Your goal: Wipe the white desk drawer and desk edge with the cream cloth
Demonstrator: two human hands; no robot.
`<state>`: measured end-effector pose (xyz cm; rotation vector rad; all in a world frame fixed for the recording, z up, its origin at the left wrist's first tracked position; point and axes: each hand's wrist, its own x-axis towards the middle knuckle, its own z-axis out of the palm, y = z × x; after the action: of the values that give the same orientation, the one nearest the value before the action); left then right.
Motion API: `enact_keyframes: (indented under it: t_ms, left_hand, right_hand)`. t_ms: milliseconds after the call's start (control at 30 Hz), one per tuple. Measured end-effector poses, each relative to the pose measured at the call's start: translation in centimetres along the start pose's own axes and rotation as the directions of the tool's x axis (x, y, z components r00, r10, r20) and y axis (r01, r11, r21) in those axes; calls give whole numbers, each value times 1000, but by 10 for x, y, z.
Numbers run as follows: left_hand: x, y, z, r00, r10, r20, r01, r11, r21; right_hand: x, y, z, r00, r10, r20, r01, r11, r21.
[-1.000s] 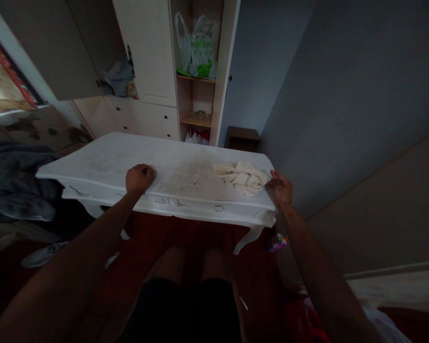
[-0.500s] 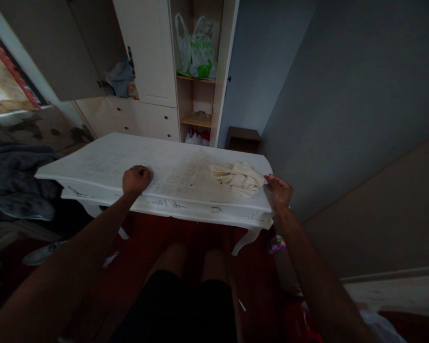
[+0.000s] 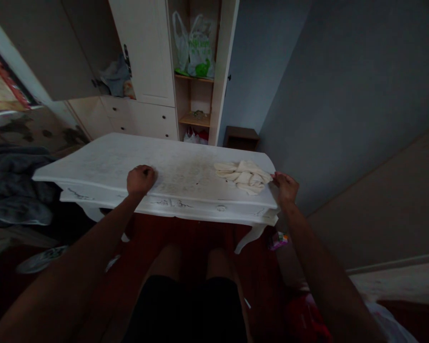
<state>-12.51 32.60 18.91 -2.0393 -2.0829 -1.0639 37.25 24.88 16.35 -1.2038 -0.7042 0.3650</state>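
Head view. White table (image 3: 107, 155), carved front edge, across the middle of the frame; dark smudges (image 3: 189, 169) on the centre of its top. Cream cloth (image 3: 246, 176), crumpled, lying on the tabletop right of centre. Left hand (image 3: 141, 180), centre-left, at the table's near side: fingers curled closed into a fist; whether anything is inside cannot be seen. Right hand (image 3: 286, 186), right of centre, by the table's right end: fingertips at the cloth's right tip; whether they pinch it cannot be told. White wardrobe (image 3: 152, 57), upper centre, with printed plastic bag (image 3: 202, 50) on a shelf. Grey fabric (image 3: 14, 186), heaped, left edge. Small brown cabinet (image 3: 242, 132), behind the table. Purple packet (image 3: 279, 241), lower right of centre.
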Motion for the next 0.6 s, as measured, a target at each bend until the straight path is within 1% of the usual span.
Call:
enact_keyframes:
  t_ms: [167,267,333,433,600]
  left_hand:
    - [1,-2,1,1000,12,-6,-13,1000,-9]
    - [2,-4,2,1000,17,-10,-17,1000,-20]
    - [2,-5,3,1000,17,-10,-18,1000,-25]
    - [3,-4,2,1000,-7,4,7,999,-35]
    - [2,-1,-2,999,-20,32,22,998,-63]
  right_hand:
    - [0,-1,-3,994,-70,-83,68,997,-38]
    - [4,0,-4,992,-104,-70,100,993,-57]
    - [5,0,-4,990,-114,-78,112,993,-29]
    - [2,-5,-2,986,-99,-135,103,994,20]
    - [-9,-17,-2,965,-64,-253,14,981,-195]
